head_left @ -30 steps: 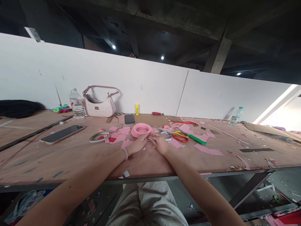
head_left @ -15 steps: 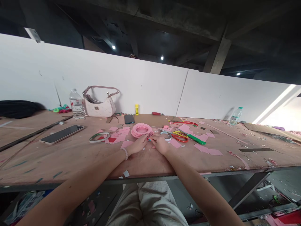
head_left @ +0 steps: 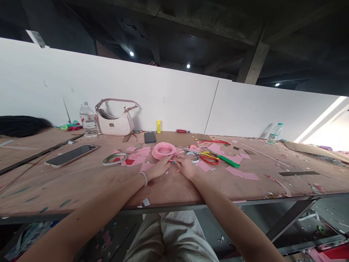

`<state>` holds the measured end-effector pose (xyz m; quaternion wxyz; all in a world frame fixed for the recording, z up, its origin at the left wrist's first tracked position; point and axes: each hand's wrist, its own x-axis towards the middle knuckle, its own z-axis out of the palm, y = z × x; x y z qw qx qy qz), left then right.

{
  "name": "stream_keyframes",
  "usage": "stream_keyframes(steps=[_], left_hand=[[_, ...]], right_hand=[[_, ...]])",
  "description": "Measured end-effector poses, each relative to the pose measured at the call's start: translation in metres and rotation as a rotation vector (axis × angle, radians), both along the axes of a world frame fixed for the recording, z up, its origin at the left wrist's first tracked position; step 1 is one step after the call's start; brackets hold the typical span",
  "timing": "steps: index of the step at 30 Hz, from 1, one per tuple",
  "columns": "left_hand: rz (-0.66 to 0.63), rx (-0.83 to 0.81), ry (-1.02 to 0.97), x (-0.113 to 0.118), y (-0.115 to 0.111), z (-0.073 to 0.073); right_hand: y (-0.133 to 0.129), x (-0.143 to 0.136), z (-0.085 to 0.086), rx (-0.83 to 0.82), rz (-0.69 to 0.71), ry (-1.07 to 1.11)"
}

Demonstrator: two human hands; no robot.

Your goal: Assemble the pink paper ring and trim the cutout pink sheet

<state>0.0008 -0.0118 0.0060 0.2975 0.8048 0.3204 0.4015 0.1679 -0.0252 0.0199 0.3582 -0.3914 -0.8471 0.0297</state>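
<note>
My left hand [head_left: 161, 167], with a beaded bracelet [head_left: 144, 178] at the wrist, has its fingers pinched together. Facing it, my right hand [head_left: 185, 167] is closed too, and the fingertips of both hands meet. A tiny pink piece shows between them, too small to name. Just behind the fingertips lies a pink, ruffled ring [head_left: 157, 153] on the table. Pink paper pieces [head_left: 140, 160] surround it. To the right of my right hand are a white ring-shaped band [head_left: 195, 160], scissors [head_left: 209, 158] with red and yellow handles, and a green comb-like tool [head_left: 229, 161].
A large phone [head_left: 71, 155] and a looped band [head_left: 115, 159] lie to the left. Along the white partition [head_left: 177, 98] stand a water bottle [head_left: 88, 120], a handbag [head_left: 116, 123] and a yellow glue stick [head_left: 158, 126]. Another bottle [head_left: 275, 134] is far right. The table's front edge [head_left: 174, 208] is close.
My fingertips have shifted slightly around the tiny pink piece. The camera view has moved a little; the ring and the things around it stay in place.
</note>
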Motion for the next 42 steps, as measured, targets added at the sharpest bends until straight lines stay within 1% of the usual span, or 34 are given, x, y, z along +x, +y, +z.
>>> stream_keyframes(steps=[7,10,15,16,22,26,29,32,37,40,42], left_hand=[[0.046,0.036,0.009,-0.004,0.004,-0.002],[0.048,0.052,0.015,-0.005,0.006,-0.006],[0.007,0.076,0.015,-0.004,0.008,-0.015],[-0.005,0.097,0.056,-0.004,0.008,-0.017],[0.023,0.123,0.159,-0.005,0.009,-0.018],[0.029,0.137,0.155,-0.007,0.010,-0.021],[0.039,0.110,0.146,-0.008,0.012,-0.024],[0.017,0.080,0.132,-0.009,0.011,-0.023],[0.000,0.047,0.096,-0.009,0.004,-0.015],[-0.022,0.047,0.072,-0.009,0.001,-0.009],[-0.016,-0.010,0.079,-0.010,-0.001,-0.006]], right_hand=[[0.002,0.001,0.001,0.050,0.064,-0.057],[0.003,0.001,0.001,0.054,0.045,-0.082],[0.000,0.000,0.000,0.024,0.035,-0.099],[-0.001,-0.001,0.000,0.019,0.030,-0.102],[0.000,-0.003,-0.005,-0.006,0.010,-0.069],[-0.002,-0.006,-0.004,-0.003,-0.026,-0.059],[-0.004,-0.008,-0.002,0.000,-0.041,-0.063],[-0.005,-0.010,-0.001,-0.001,-0.042,-0.042],[-0.004,-0.014,0.001,-0.023,-0.017,0.053],[-0.005,-0.017,0.003,-0.082,-0.051,0.140],[-0.005,-0.017,0.004,-0.130,-0.088,0.204]])
